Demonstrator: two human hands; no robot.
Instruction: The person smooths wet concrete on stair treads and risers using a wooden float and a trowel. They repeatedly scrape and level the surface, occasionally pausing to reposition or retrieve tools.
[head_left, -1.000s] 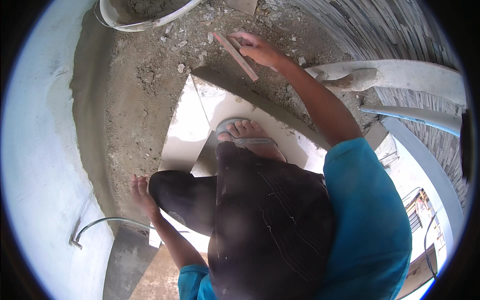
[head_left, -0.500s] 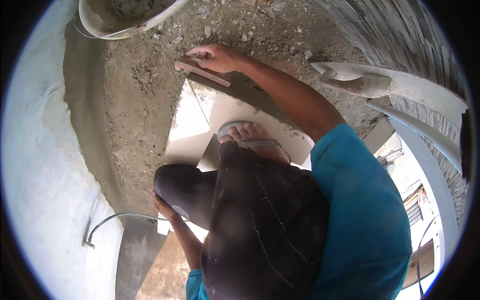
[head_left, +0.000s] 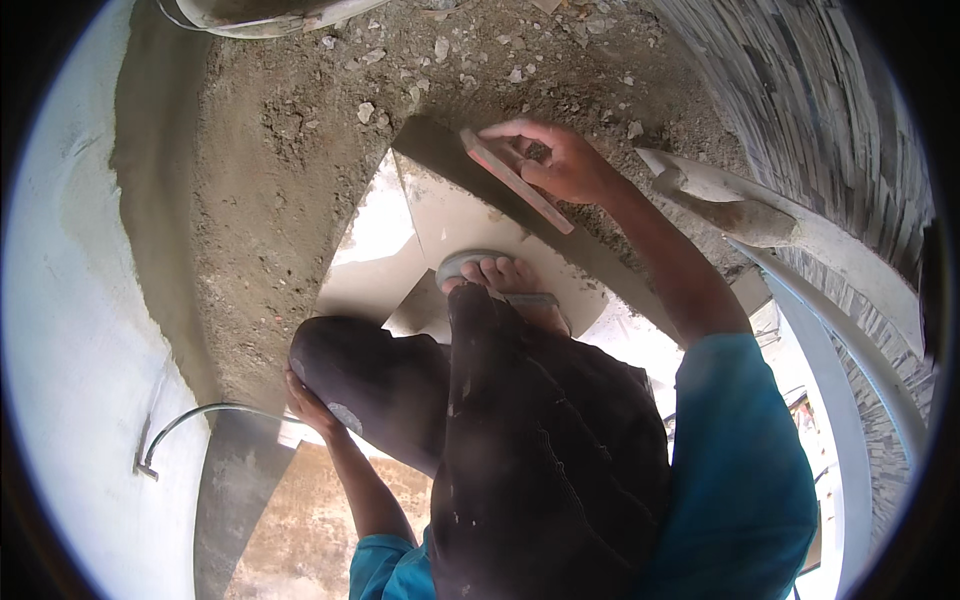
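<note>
My right hand (head_left: 568,163) is closed on a hand float (head_left: 518,188), a flat reddish board seen nearly edge-on. The float stands tilted over a smooth dark strip of wet mortar (head_left: 437,150) that runs along the far edge of the pale floor tiles (head_left: 450,215). My left hand (head_left: 312,408) lies against the outer side of my bent left knee, with no tool in it and its fingertips partly hidden. My sandalled foot (head_left: 505,278) rests on the tiles.
Rough soil with stone chips (head_left: 440,50) spreads beyond the tiles. A mortar tub (head_left: 270,18) shows at the top edge. Along the left wall, a hose (head_left: 200,412) leaves a tap. Long pale boards (head_left: 800,220) lean by the stone-clad wall (head_left: 800,90) at right.
My right hand has drawn the float rightward and nearer along the mortar, baring the strip's far-left end. The view has shifted, and the tub sits higher. My left hand stays at the knee.
</note>
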